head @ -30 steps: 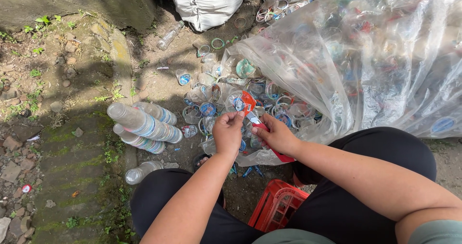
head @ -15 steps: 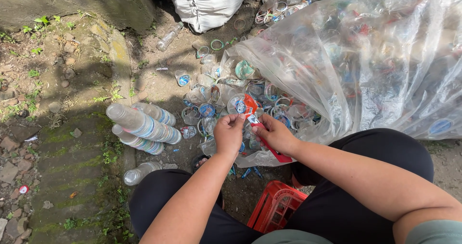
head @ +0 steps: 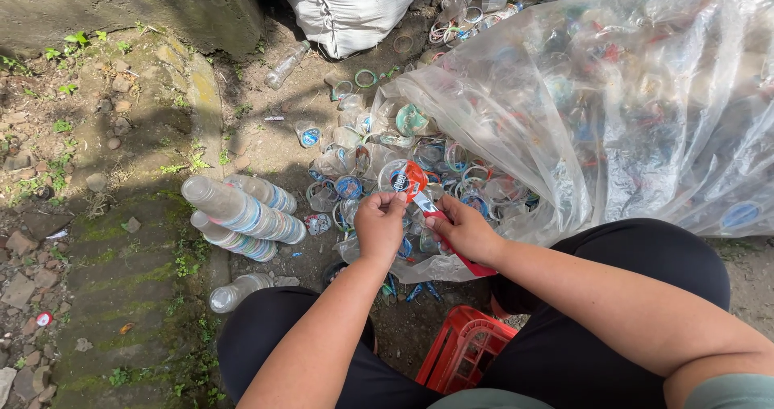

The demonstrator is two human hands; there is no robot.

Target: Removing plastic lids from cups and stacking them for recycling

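Note:
My left hand [head: 379,225] grips a clear plastic cup [head: 395,177] by its rim, with the foil lid side turned up. My right hand [head: 463,230] holds a red-handled cutter [head: 435,215]; its tip rests at the cup's rim right beside my left fingers. Both hands hover over a spill of clear plastic cups [head: 355,147] on the dirt, just in front of my knees in black trousers.
A huge clear plastic bag [head: 613,110] stuffed with cups fills the right. Stacked cup columns [head: 242,211] lie to the left near a mossy concrete strip [head: 113,288]. A white sack [head: 347,6] sits at the top. A red crate [head: 463,352] stands between my legs.
Both hands stay together on the cup and cutter with only tiny shifts; the cutter's tip has worked slightly along the cup's rim.

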